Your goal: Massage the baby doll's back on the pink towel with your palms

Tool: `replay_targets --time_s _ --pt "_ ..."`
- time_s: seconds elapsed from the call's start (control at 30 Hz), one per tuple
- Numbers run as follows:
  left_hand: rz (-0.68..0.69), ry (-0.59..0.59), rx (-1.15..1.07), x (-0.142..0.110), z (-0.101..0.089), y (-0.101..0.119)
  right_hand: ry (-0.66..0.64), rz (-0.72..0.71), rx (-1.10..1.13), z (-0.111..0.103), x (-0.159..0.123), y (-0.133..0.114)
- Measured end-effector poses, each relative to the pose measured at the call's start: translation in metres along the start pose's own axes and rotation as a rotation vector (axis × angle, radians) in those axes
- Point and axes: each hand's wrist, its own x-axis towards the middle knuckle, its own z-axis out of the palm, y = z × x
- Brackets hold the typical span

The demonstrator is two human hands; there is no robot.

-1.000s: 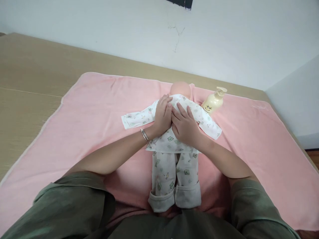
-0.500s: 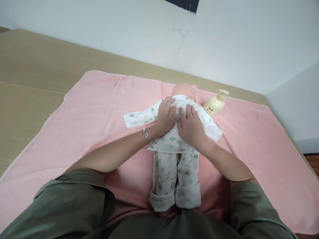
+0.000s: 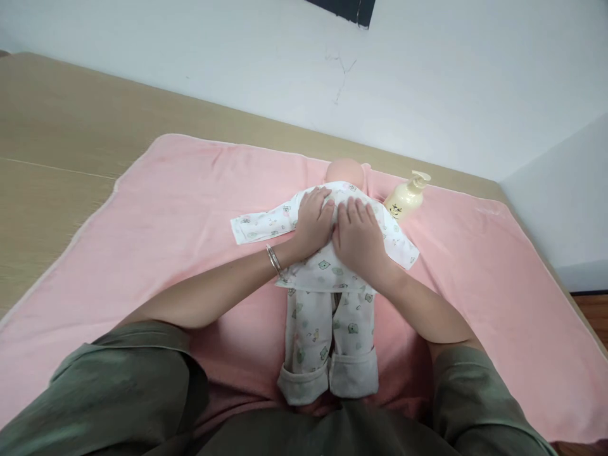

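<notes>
A baby doll [image 3: 345, 171] lies face down before me, its rounded head at the far end and its legs toward my body. It wears a white printed top [image 3: 327, 273] and matching trousers [image 3: 311, 329] with turned-up grey cuffs. My left hand [image 3: 313, 218], with silver bangles at the wrist, rests flat on the left part of the doll's upper back. Beside it my right hand [image 3: 361, 240] lies flat on the right part, fingers stretched toward the head. Neither hand grips anything. The doll's sleeves spread out to both sides.
A pink blanket [image 3: 190, 190] lies under the doll on a tan mat [image 3: 61, 126]. Close to the doll's right sleeve is a cream pump bottle [image 3: 406, 196]. A white wall [image 3: 237, 57] rises behind the mat.
My right hand has shifted slightly on the doll's back, its fingers now closer together and straighter. My left hand stays in place. The whole view has moved a little.
</notes>
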Motion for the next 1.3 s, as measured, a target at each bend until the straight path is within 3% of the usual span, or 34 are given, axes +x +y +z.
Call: replay_targets --time_s 0.13,0.33,0.5,0.7,0.83,0.93,1.03,1.17,1.3 --pt "-0.046 -0.066 0.022 -0.007 0.000 0.006 -0.032 -0.152 0.074 0.000 -0.011 -0.010" --pt "0.062 -0.133 0.111 -0.021 -0.001 0.010 -0.042 0.043 0.175 0.002 0.014 0.016" --pt "0.035 -0.161 0.194 -0.002 -0.001 0.002 -0.050 0.221 0.114 0.003 0.023 0.029" --pt "0.041 -0.265 0.312 0.021 -0.005 -0.006 -0.049 0.139 0.001 -0.004 -0.001 0.006" --pt "0.051 -0.283 0.356 0.004 -0.009 0.014 -0.088 0.154 0.066 -0.004 0.009 0.017" --pt "0.040 -0.402 0.404 -0.013 -0.016 0.040 -0.122 0.211 0.117 0.001 0.027 0.036" --pt "-0.007 -0.503 0.417 -0.014 -0.022 0.054 -0.119 0.218 0.109 0.003 0.034 0.042" --pt "-0.089 -0.472 0.458 0.008 -0.020 0.039 -0.108 0.186 0.059 -0.004 0.016 0.022" --pt "-0.060 -0.382 0.502 0.018 -0.014 0.019 -0.116 0.090 0.112 -0.009 0.001 0.007"
